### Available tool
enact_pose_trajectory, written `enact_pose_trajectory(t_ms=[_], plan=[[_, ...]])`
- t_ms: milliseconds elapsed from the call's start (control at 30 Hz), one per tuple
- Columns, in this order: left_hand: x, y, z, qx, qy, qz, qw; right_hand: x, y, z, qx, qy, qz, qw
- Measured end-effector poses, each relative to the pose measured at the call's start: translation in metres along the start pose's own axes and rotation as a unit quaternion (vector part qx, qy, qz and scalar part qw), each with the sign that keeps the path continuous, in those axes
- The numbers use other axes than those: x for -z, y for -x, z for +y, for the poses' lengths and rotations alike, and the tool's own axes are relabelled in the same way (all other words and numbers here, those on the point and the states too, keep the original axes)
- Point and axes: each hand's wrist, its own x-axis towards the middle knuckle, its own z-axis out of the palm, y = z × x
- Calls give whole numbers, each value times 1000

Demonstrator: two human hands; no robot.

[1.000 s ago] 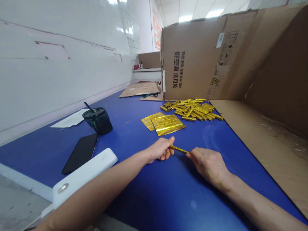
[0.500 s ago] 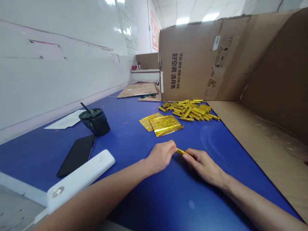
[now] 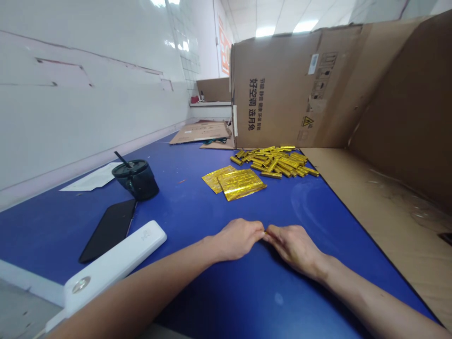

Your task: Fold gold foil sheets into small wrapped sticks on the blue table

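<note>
My left hand [image 3: 240, 238] and my right hand [image 3: 294, 248] meet fingertip to fingertip over the blue table. Between them they pinch a small gold foil roll [image 3: 266, 232], of which only a sliver shows; my fingers cover the remainder. Both hands are closed on it. Just beyond them lie flat gold foil sheets [image 3: 243, 183], overlapping and creased. Farther back, near the cardboard box, is a heap of short rolled gold foil tubes [image 3: 282, 162].
A large cardboard box [image 3: 282, 94] stands behind and to the right. On the left are a dark lidded cup [image 3: 137, 181], a black phone [image 3: 108, 230], a white power strip [image 3: 116, 266] and a sheet of paper [image 3: 88, 178]. Flattened cardboard [image 3: 199, 132] lies at the back.
My hands have drawn together and slightly nearer to me, so the gold foil roll between them is now almost covered by fingers. The camera view has shifted a little.
</note>
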Motion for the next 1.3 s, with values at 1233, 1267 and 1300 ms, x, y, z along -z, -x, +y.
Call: enact_pose_trajectory(t_ms=[1233, 1267, 1300], plan=[[-1, 2, 3, 24, 109, 64, 992, 12, -2, -4, 10, -72, 17, 997], [-1, 3, 4, 25, 115, 55, 991, 10, -2, -5, 12, -76, 12, 997], [-1, 3, 4, 31, 126, 45, 991, 9, -2, -5, 10, -78, 13, 997]])
